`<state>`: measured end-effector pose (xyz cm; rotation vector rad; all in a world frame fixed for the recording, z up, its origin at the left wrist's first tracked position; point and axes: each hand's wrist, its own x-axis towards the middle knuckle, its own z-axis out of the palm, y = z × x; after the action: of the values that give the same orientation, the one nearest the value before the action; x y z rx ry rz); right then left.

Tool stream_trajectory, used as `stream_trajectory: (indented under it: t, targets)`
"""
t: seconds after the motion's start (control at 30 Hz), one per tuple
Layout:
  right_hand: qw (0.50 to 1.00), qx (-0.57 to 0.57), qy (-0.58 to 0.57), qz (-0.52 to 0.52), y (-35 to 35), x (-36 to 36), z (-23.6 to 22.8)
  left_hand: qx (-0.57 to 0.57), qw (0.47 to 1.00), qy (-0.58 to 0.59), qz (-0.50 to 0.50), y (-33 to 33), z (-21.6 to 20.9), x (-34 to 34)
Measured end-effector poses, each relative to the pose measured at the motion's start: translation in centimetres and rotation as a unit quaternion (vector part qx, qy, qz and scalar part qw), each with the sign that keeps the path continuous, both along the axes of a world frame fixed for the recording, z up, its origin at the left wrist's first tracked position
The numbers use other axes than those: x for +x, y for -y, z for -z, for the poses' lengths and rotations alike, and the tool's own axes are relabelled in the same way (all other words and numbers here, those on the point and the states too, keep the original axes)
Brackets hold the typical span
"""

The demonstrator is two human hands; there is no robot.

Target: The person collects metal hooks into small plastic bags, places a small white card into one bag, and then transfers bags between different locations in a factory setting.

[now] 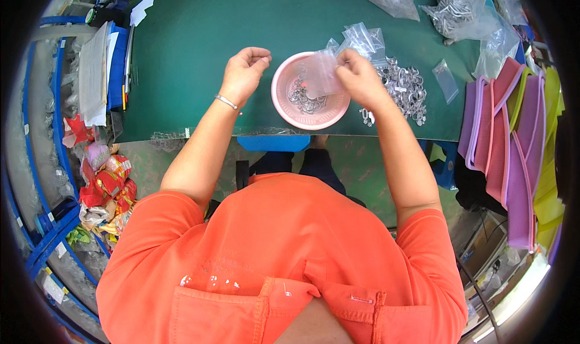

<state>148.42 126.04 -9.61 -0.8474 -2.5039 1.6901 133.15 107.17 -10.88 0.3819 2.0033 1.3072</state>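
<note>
My right hand [360, 81] pinches a clear plastic zip bag [321, 73], which hangs over a pink plastic basin [281, 105]. Inside the basin lie several small silvery metal pieces [307, 99], some ring-shaped, partly covered by the bag. To the basin's left, my left hand [243, 77] is raised over the table with thumb and fingers drawn together; whether something tiny sits between them I cannot make out. A loose heap of similar metal pieces [403, 91] spreads on the table beside my right wrist. More clear bags [364, 42] lie just beyond my right hand.
The green table [199, 35] has its near edge below the basin. A single small bag [446, 81] lies right of the heap. Bags of metal parts [456, 11] are at the far right. Papers and a blue folder [118, 72] stand left; purple and pink mesh pieces [492, 126] hang right.
</note>
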Motion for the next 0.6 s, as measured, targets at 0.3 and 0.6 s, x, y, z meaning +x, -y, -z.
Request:
stream_trajectory:
  t: [0.3, 0.6]
  targets:
    - [0.92, -0.184, -0.113, 0.328, -8.2, 1.4, 0.9, -0.09, 0.98, 0.04, 0.173, -0.4, 0.5, 1.7]
    - [0.895, 0.047, -0.042, 0.441, -12.4, 19.4, 5.1, -0.027, 0.944, 0.3, 0.134, 2.1, -0.1, 9.2]
